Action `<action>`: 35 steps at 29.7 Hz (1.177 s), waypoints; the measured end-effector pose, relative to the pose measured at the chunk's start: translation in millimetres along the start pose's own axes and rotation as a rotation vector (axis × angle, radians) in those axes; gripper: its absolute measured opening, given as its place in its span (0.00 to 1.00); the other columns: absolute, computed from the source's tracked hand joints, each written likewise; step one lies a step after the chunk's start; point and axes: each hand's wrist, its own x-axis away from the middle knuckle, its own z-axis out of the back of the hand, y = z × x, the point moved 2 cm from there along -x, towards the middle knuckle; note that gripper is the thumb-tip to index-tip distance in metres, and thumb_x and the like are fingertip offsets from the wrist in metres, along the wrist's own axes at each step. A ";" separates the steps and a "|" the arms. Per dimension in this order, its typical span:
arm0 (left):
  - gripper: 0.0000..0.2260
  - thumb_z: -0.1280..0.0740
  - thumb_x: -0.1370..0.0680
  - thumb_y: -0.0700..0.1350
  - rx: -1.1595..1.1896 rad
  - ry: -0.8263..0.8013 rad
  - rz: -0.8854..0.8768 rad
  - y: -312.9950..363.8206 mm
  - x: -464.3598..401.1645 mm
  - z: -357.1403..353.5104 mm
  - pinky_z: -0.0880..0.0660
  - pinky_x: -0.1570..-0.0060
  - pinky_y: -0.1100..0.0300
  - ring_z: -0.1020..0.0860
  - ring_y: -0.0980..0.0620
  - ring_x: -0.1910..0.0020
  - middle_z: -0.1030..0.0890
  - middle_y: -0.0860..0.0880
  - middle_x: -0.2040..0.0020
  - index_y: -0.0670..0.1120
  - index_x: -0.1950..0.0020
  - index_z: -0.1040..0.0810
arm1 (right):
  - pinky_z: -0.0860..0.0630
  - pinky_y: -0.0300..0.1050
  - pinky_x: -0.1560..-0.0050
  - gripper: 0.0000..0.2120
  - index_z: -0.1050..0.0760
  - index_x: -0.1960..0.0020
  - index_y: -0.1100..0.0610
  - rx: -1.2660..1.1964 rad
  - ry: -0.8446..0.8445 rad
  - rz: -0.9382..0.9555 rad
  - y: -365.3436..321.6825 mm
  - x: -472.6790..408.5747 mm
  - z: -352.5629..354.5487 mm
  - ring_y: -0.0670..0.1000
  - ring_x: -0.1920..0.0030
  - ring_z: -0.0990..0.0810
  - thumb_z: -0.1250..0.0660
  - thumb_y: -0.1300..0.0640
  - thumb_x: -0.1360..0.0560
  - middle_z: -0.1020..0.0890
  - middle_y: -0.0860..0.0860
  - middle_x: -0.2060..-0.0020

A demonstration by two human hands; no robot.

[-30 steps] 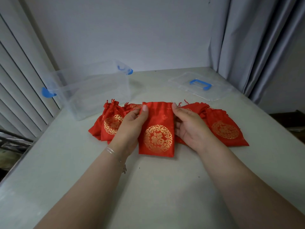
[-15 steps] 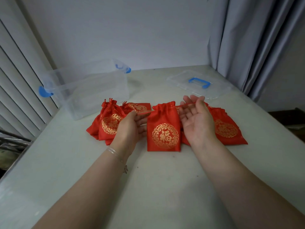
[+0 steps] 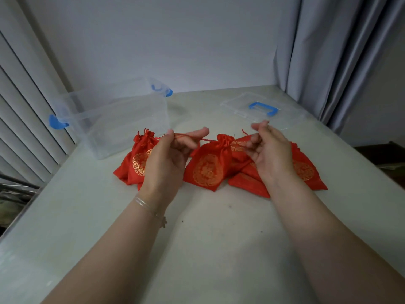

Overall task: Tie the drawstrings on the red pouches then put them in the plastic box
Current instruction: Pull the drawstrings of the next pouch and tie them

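Pouch in hand: we have the middle red pouch [image 3: 208, 167] between our hands, its bottom on the table [image 3: 219, 249], its neck already gathered into a tight ruffle.
Drawstrings: the left drawstring [image 3: 186, 137] runs taut from the neck to our left side; the one on the right is thin and mostly hidden by our fingers.
Left hand: our left hand [image 3: 168, 159] pinches its cord between thumb and forefinger, the other fingers curled beneath.
Right hand: our right hand [image 3: 269, 152] has its fingers curled near the other cord; we judge it is pinching it, though the contact itself is hard to make out.
Other pouches: the left pouches [image 3: 140, 161] lie partly behind our left hand, the rear one with a cinched neck; the right pouches [image 3: 306, 170] lie flat and overlapped behind our right hand, their necks out of view.
Plastic box: the plastic box [image 3: 114, 119] stands open at the far left of the table, with no pouch in it.
Lid: the lid [image 3: 263, 108] lies apart, far right.
Progress: early, as we judge it; this pouch is cinched but no knot shows, and every pouch has yet to go in the box.
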 end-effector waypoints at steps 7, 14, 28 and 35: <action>0.08 0.40 0.19 0.41 -0.416 -0.049 -0.036 12.6 2.1 3.5 0.24 0.52 0.64 0.19 0.53 0.56 0.18 0.50 0.59 0.44 0.52 0.21 | 0.20 0.40 0.70 0.10 0.23 0.55 0.60 0.186 -0.099 -0.287 20.6 8.0 -4.8 0.43 0.76 0.23 0.38 0.55 0.21 0.25 0.50 0.71; 0.17 0.29 0.27 0.35 -0.839 0.033 0.107 -17.0 -6.9 21.3 0.26 0.56 0.65 0.27 0.60 0.62 0.26 0.51 0.53 0.49 0.44 0.29 | 0.23 0.43 0.58 0.11 0.21 0.53 0.58 0.316 -0.226 -0.062 21.3 9.8 -9.3 0.47 0.70 0.24 0.40 0.54 0.20 0.27 0.49 0.72; 0.09 0.33 0.27 0.36 -0.637 -0.055 0.104 -24.1 -3.7 13.8 0.27 0.50 0.53 0.26 0.49 0.56 0.27 0.49 0.57 0.48 0.52 0.28 | 0.24 0.51 0.44 0.10 0.17 0.54 0.55 1.158 -0.554 0.286 47.1 14.9 -23.6 0.53 0.51 0.18 0.34 0.65 0.29 0.16 0.56 0.53; 0.09 0.29 0.26 0.37 -0.829 -0.181 0.214 -34.2 -2.1 16.7 0.28 0.62 0.63 0.27 0.52 0.64 0.23 0.53 0.60 0.50 0.54 0.25 | 0.29 0.42 0.62 0.15 0.20 0.51 0.59 0.990 -0.483 0.199 38.8 14.5 -21.3 0.39 0.70 0.27 0.45 0.56 0.19 0.23 0.46 0.70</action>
